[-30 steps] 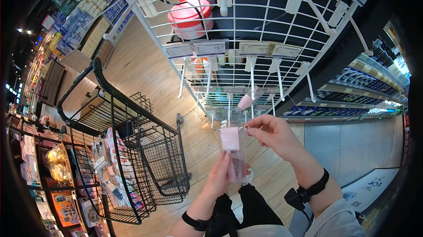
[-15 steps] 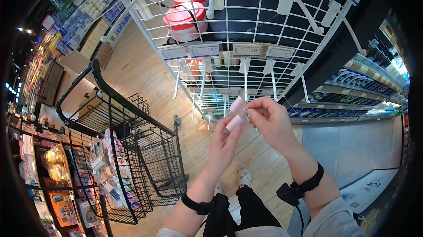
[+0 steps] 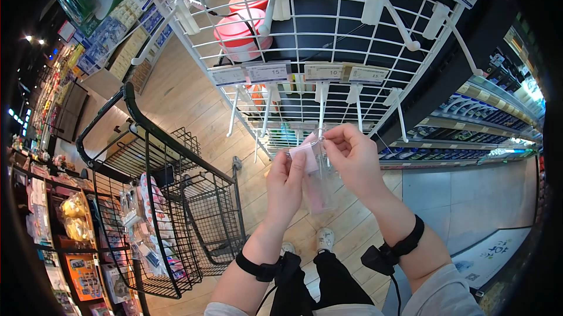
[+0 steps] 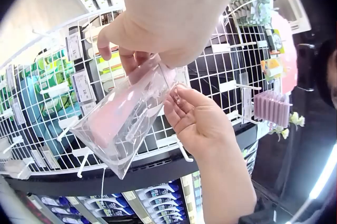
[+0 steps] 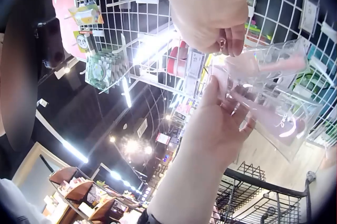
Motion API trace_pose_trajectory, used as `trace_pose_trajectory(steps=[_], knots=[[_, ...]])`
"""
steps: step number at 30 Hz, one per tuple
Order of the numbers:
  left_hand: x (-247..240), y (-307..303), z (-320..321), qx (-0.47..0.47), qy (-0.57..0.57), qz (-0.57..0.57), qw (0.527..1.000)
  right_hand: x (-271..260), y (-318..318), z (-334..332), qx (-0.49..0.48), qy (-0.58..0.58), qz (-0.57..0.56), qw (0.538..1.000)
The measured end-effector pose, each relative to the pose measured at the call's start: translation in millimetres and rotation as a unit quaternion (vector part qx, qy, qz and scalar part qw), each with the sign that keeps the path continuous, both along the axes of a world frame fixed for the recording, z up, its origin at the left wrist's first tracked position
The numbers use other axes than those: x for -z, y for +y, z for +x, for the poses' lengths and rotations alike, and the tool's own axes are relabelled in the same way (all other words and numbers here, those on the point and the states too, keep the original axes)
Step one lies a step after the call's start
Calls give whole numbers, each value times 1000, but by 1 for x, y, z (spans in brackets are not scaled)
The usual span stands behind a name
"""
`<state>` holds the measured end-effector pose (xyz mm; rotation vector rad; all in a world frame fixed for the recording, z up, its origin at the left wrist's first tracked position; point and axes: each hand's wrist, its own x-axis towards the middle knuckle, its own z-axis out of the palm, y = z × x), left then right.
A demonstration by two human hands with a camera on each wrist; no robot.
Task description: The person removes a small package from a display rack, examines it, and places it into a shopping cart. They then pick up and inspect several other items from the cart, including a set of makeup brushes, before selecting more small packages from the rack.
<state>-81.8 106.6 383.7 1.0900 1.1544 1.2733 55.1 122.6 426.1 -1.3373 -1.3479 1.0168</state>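
Note:
A clear plastic pouch with a pink item inside hangs below both hands, in front of the white wire rack. My left hand pinches its pink top between thumb and fingers. The right hand pinches a small ring or hook at the pouch's upper corner, close to a rack peg. In the left wrist view the pouch slants down from the left fingers, and the right hand holds its top edge. Two pink items in clear wrapping, one a pink piece, show in the right wrist view.
A black wire cart with packaged goods stands at the left. White pegs and price tags line the wire rack; pink-lidded tubs sit behind it. Stocked shelves are at the right.
Since half a second ago, the pink items between the hands have turned from slanting upward to a pouch hanging down. The left hand has shifted slightly left and down; the view has moved slightly.

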Motion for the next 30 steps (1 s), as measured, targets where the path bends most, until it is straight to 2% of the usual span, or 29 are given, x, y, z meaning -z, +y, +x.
trace_pose_trajectory(steps=[4,6,13,17,19,23,25,30], knots=[[-2,3,-3,10,24,-35,999,1,0,-1,7,-64,64,996],[-2,4,-3,13,-3,-43,999,4,0,1,5,-138,148,979],[-12,8,-7,18,-25,-134,991,-4,-1,-1,-3,-198,152,968],[-8,12,-5,-19,-11,-107,994,-1,2,0,-11,-207,141,968],[-11,13,-6,27,13,-155,988,0,4,2,-15,-217,143,966],[2,17,-4,42,20,-106,993,10,7,4,-8,-213,213,953],[5,19,0,32,-55,-35,997,12,7,3,-5,-216,237,947],[10,25,0,39,-115,5,993,10,8,5,-3,-225,251,941]])
